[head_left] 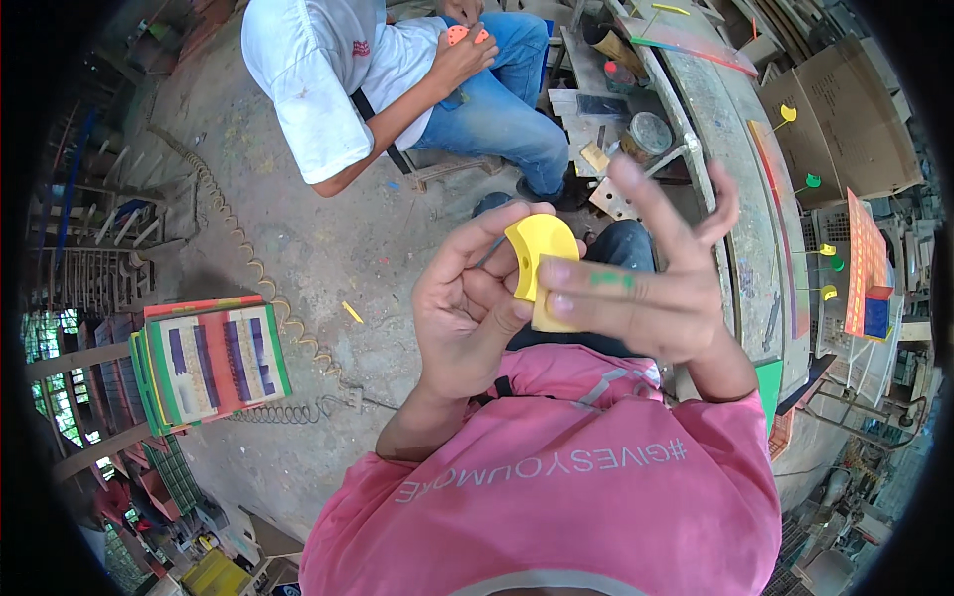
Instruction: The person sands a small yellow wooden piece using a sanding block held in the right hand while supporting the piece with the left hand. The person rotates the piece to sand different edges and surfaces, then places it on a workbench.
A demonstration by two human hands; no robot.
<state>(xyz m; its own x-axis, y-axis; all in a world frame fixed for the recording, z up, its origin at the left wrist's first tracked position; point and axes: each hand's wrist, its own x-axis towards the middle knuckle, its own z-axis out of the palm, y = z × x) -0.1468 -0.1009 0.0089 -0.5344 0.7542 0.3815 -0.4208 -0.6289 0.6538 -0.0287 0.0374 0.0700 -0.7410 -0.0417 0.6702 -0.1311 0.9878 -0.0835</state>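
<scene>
A yellow curved piece [542, 236] with a hole in its side and a scooped edge, perhaps painted wood, is gripped between the fingertips and thumb of my left hand [459, 298]. My right hand [656, 308] pinches a small pale-yellow flat piece [550, 316], possibly folded sandpaper, against the yellow piece's right side. Two fingers of that hand lie along the flat piece while the others are raised and slightly blurred. A green smear marks one finger. Part of the yellow piece's right edge is hidden behind the flat piece.
Ahead, a seated person [397, 89] handles an orange piece with holes [465, 36]. Along the right runs a workbench [711, 119] with a lidded jar [648, 134] beside it and a cardboard box [845, 129] beyond. Painted boards [214, 368] and a coiled hose [260, 263] are at left.
</scene>
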